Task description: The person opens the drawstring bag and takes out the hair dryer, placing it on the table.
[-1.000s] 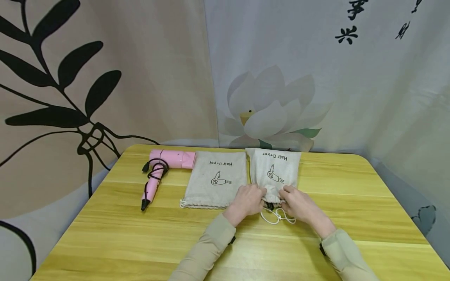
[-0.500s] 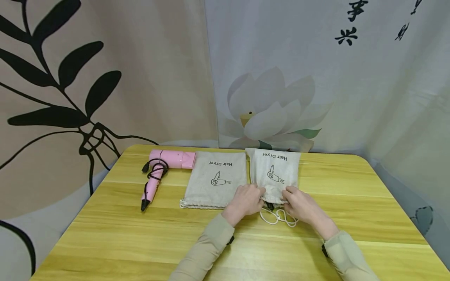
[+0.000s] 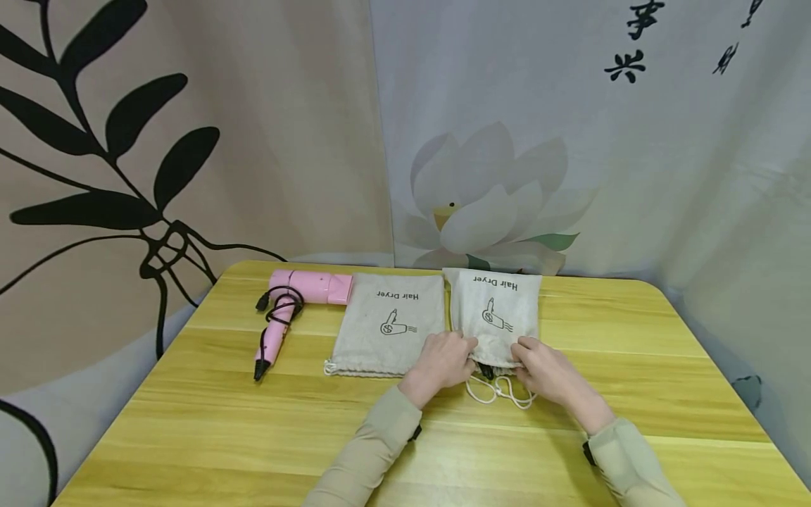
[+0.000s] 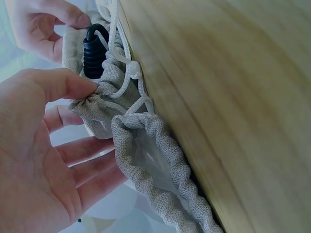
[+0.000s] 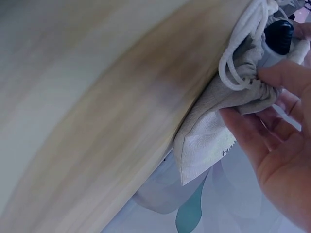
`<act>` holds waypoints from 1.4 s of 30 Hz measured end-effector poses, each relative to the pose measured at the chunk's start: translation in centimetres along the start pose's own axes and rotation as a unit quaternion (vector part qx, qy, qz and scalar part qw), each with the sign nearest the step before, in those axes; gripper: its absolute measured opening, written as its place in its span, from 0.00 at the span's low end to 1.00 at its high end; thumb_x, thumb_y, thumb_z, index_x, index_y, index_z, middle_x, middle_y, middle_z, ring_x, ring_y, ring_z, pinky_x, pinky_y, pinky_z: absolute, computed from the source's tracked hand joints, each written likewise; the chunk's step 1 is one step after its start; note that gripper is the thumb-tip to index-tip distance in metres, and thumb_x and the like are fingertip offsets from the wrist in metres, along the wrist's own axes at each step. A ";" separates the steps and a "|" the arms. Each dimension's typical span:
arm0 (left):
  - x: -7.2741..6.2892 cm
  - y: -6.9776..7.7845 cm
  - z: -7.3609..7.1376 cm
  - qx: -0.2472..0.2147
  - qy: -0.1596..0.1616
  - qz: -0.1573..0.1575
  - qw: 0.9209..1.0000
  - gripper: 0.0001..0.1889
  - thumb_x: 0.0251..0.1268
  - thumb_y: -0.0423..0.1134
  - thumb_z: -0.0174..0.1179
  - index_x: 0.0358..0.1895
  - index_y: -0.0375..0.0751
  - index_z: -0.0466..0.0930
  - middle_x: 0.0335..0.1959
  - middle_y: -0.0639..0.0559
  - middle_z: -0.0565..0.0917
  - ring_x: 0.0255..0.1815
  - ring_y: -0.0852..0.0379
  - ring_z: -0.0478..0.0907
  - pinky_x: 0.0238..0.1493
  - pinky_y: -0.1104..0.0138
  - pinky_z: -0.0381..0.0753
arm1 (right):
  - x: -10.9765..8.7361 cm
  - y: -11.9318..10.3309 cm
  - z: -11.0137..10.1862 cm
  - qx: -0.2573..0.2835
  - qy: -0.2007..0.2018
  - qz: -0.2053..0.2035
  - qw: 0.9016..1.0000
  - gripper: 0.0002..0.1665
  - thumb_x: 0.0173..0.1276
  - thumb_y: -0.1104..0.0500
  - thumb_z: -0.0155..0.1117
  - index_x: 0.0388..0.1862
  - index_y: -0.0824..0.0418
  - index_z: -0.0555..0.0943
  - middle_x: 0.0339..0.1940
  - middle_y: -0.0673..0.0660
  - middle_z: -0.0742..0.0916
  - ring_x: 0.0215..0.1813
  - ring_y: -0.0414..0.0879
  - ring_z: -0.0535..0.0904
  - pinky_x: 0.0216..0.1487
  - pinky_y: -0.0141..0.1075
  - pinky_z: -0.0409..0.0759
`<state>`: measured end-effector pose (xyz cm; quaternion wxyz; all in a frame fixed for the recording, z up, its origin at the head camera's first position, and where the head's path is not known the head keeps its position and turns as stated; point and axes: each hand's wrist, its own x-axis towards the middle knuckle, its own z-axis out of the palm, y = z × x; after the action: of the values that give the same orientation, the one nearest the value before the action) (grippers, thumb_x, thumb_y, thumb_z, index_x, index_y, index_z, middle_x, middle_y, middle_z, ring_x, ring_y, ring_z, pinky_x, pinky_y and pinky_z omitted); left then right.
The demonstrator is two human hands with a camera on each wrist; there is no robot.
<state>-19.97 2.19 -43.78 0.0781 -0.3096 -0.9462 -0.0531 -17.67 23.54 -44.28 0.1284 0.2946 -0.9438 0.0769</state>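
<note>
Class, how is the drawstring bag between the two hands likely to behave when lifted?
The drawstring bag is probably floppy at its mouth, where it bunches. It likely weighs more than cloth alone, since a dark ribbed piece shows in its opening. The white cord would probably dangle, being loosely looped.
</note>
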 end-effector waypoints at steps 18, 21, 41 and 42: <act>0.1 -0.1 -0.1 0.008 0.006 -0.019 1.000 0.07 0.55 0.44 0.61 0.37 0.50 0.82 0.16 0.57 0.72 0.16 0.61 0.66 0.16 0.70 0.63 | -0.2 0.3 -0.3 -0.001 -0.005 -0.001 1.000 0.16 0.44 0.73 0.65 0.23 0.56 0.71 0.24 0.47 0.73 0.25 0.37 0.66 0.23 0.28 0.67; 0.2 -0.1 -0.1 0.005 0.008 -0.019 1.000 0.06 0.55 0.43 0.61 0.35 0.50 0.82 0.14 0.58 0.70 0.16 0.61 0.65 0.15 0.71 0.63 | -0.2 0.3 -0.4 -0.001 -0.008 0.002 1.000 0.16 0.45 0.72 0.65 0.23 0.56 0.71 0.24 0.47 0.73 0.25 0.37 0.66 0.22 0.28 0.67; 0.5 -0.3 -0.3 0.014 -0.003 -0.021 1.000 0.06 0.52 0.41 0.66 0.33 0.48 0.80 0.21 0.55 0.79 0.21 0.59 0.74 0.18 0.69 0.68 | -0.4 0.8 -0.3 0.003 -0.009 0.032 0.999 0.16 0.46 0.72 0.65 0.24 0.55 0.69 0.25 0.47 0.74 0.25 0.38 0.67 0.22 0.30 0.68; 0.5 -0.4 -0.3 0.015 -0.005 -0.021 1.000 0.07 0.51 0.40 0.66 0.33 0.48 0.80 0.22 0.55 0.80 0.22 0.58 0.75 0.19 0.69 0.69 | -0.5 0.8 -0.3 0.002 -0.007 0.031 0.999 0.17 0.45 0.72 0.65 0.24 0.56 0.69 0.25 0.47 0.74 0.25 0.38 0.67 0.22 0.30 0.68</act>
<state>-20.55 2.12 -43.40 0.0770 -0.2883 -0.9537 -0.0389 -17.71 24.53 -44.21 0.1182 0.2661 -0.9532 0.0808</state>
